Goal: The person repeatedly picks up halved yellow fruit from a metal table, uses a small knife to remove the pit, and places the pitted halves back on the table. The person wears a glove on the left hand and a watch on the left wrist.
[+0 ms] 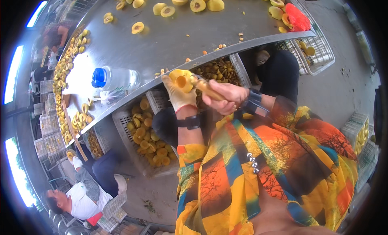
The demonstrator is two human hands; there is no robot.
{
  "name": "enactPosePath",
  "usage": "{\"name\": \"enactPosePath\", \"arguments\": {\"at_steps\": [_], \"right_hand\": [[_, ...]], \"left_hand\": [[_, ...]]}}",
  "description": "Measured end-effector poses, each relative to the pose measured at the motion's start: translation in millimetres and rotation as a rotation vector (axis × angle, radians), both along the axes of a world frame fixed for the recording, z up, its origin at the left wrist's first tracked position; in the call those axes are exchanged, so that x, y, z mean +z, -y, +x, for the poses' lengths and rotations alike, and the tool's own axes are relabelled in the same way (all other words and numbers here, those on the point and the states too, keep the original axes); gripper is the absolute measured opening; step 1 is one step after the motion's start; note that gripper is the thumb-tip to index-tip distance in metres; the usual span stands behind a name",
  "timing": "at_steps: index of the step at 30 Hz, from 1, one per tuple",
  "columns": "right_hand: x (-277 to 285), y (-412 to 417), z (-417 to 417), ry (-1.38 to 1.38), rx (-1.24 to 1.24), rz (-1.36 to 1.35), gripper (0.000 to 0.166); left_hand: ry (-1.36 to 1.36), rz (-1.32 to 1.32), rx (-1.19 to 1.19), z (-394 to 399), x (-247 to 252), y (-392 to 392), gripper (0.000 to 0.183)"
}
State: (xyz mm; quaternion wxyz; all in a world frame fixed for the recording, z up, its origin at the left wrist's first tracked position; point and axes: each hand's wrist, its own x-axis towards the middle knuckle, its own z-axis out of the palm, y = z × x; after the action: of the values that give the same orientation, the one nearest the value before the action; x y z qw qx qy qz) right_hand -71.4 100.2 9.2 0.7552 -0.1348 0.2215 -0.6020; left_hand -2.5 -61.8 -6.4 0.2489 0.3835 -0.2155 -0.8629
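My left hand (182,98), in a pale glove, holds a yellow peach half (181,79) just off the near edge of the metal table. A round, darker orange hollow shows in the middle of its cut face. In my right hand (227,97), which is bare, is a wooden-handled tool (209,89). Its working end meets the right side of the peach, and I cannot tell its shape. Below my hands a crate holds brown peach pits and scraps (220,70). More yellow peach halves (148,138) fill a white plastic crate (119,113) left of my knees.
On the metal table (169,38) lie several peach halves (197,5), a blue-capped bottle (116,78) and a red plastic bag (297,18). Another white crate (324,57) stands at the right. A seated co-worker (88,195) is at the lower left, another person (56,35) farther up.
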Motion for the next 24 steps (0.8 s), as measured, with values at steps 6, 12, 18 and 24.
{"name": "enactPosePath", "arguments": {"at_steps": [6,12,18,24], "right_hand": [[-16.5,-4.2,-14.5,-1.651,0.238,-0.009,0.033],[4.3,13.9,-62.7,-1.950,-0.349,0.007,0.022],[2.6,104.9,-198.4,-2.323,-0.506,0.312,0.020],[-16.2,163.5,-258.0,-2.411,-0.297,0.566,0.036]], "left_hand": [[0.193,-0.506,0.058,51.7,21.1,40.6,0.041],[1.012,-1.111,0.198,174.6,47.0,87.3,0.042],[1.222,-0.900,0.244,247.2,40.2,81.0,0.033],[1.249,-0.953,0.018,209.3,37.7,76.9,0.041]]}}
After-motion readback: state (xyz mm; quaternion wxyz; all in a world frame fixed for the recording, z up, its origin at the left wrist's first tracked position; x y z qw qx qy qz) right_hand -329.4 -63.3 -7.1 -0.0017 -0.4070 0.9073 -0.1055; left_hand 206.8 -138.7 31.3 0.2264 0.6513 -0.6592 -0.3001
